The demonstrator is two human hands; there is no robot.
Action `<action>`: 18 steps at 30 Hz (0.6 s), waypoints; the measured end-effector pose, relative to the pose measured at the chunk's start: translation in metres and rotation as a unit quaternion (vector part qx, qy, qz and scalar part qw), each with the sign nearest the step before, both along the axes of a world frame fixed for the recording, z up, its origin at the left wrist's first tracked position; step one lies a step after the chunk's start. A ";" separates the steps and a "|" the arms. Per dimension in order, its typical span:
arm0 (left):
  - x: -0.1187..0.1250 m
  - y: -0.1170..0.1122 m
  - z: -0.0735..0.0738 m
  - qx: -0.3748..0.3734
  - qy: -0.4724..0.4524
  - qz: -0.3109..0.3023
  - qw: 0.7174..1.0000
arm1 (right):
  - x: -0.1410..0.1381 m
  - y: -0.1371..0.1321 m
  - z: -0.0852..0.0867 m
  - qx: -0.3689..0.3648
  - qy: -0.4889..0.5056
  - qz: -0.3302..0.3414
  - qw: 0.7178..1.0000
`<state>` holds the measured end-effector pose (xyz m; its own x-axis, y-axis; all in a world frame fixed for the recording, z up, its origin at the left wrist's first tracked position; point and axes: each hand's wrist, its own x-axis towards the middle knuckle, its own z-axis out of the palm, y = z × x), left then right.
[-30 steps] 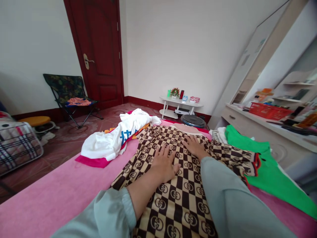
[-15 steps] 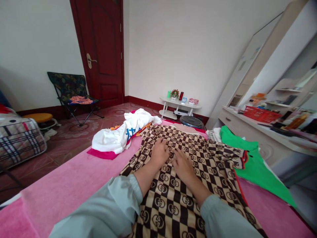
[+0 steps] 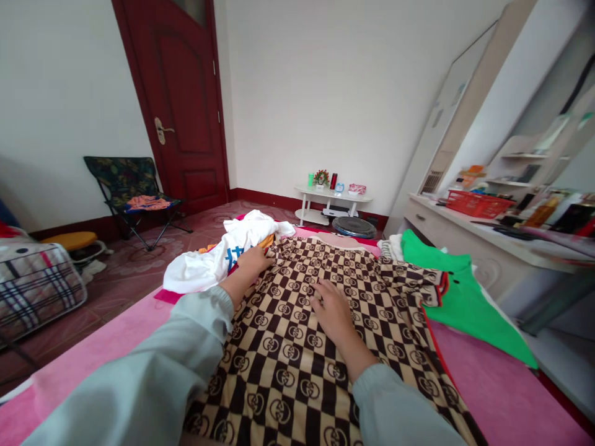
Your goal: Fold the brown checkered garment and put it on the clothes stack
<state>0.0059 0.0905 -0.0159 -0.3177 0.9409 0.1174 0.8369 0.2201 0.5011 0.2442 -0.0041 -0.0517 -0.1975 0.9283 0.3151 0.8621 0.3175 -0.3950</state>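
Observation:
A brown-and-beige checkered shirt (image 3: 297,353) with red trim lies spread before me on a pink bed cover (image 3: 106,365). At its far left edge, by the shoulder, my left hand (image 3: 253,265) has its fingers curled closed on the fabric; the fingertips are partly hidden. My right hand (image 3: 333,310) rests palm down on the middle of the shirt, open, fingers slightly bent. Beside my left hand lies a crumpled white shirt (image 3: 199,266) with blue lettering. A green garment (image 3: 465,310) lies right of the checkered shirt, near its right sleeve (image 3: 430,282).
A dresser (image 3: 469,232) with a red basket (image 3: 481,203) stands at the right. Beyond the bed are a low white stand (image 3: 311,217) and a round dark lid-like object (image 3: 354,227). A folding chair (image 3: 125,179) and a red door (image 3: 186,111) are at the left.
My left hand has moved from the middle of the checkered shirt to its far left edge. My right hand stays on the middle. The view has shifted slightly.

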 end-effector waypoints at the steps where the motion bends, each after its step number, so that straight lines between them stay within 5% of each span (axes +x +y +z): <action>1: -0.003 0.004 0.001 -0.016 -0.006 -0.005 1.000 | 0.000 0.000 0.000 -0.005 0.004 -0.001 1.000; 5: -0.005 0.012 0.013 -0.014 -0.025 -0.007 1.000 | 0.003 0.000 -0.002 -0.013 0.027 0.005 1.000; 9: 0.022 0.008 0.038 0.074 -0.042 -0.037 0.996 | 0.004 0.002 -0.005 -0.013 0.066 0.017 0.998; 11: 0.049 -0.003 0.050 0.118 -0.061 -0.122 0.984 | 0.006 0.003 -0.007 0.000 0.120 0.002 0.993; 15: 0.094 -0.039 0.054 0.131 -0.067 -0.430 0.891 | 0.012 0.007 -0.007 0.031 0.318 -0.061 0.946; 18: 0.095 -0.074 0.046 0.099 -0.001 -0.468 0.878 | 0.017 0.009 -0.005 0.022 0.416 -0.098 0.904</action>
